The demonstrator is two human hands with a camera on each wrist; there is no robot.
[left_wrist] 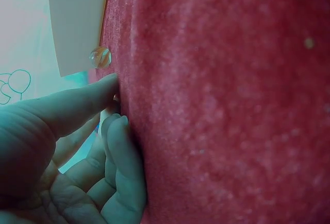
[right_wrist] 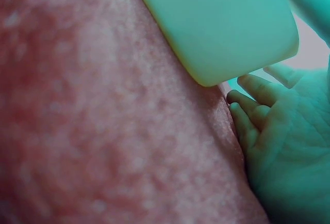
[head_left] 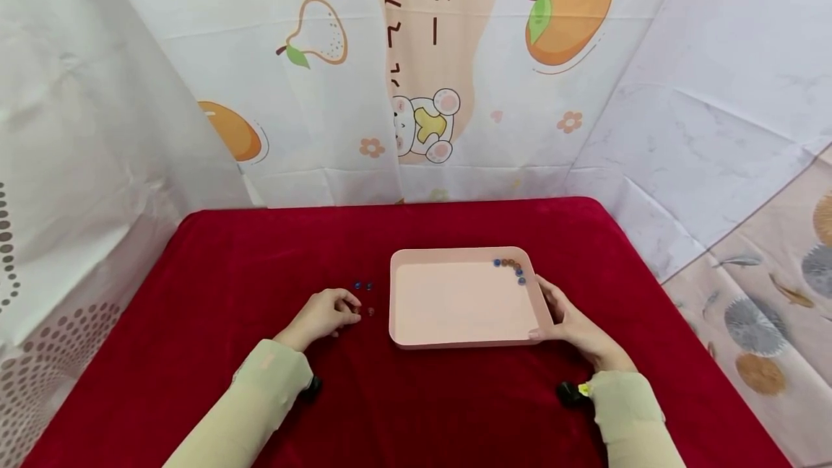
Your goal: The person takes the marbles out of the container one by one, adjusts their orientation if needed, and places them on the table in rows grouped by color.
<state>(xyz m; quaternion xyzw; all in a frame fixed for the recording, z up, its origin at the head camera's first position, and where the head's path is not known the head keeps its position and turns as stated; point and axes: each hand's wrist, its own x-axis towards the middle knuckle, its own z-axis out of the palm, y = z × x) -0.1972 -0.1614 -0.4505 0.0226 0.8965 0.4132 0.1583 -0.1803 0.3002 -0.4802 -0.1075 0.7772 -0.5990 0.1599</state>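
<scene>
My left hand (head_left: 328,315) is low on the red cloth, left of a pale pink tray (head_left: 464,340). Its thumb and fingers pinch a brownish marble (head_left: 356,310), mostly hidden by them. Just beyond the fingertips lies a clear marble with an orange swirl (left_wrist: 100,57), close to the tray in the left wrist view. Two blue marbles (head_left: 357,285) rest on the cloth above that hand. My right hand (head_left: 575,327) grips the tray's right side, thumb over the rim near the front corner, fingers along the outer wall.
Several blue and brown marbles (head_left: 511,263) line the tray's back right corner. Red cloth (head_left: 416,410) covers the table. Printed curtains (head_left: 325,107) hang behind it and at both sides.
</scene>
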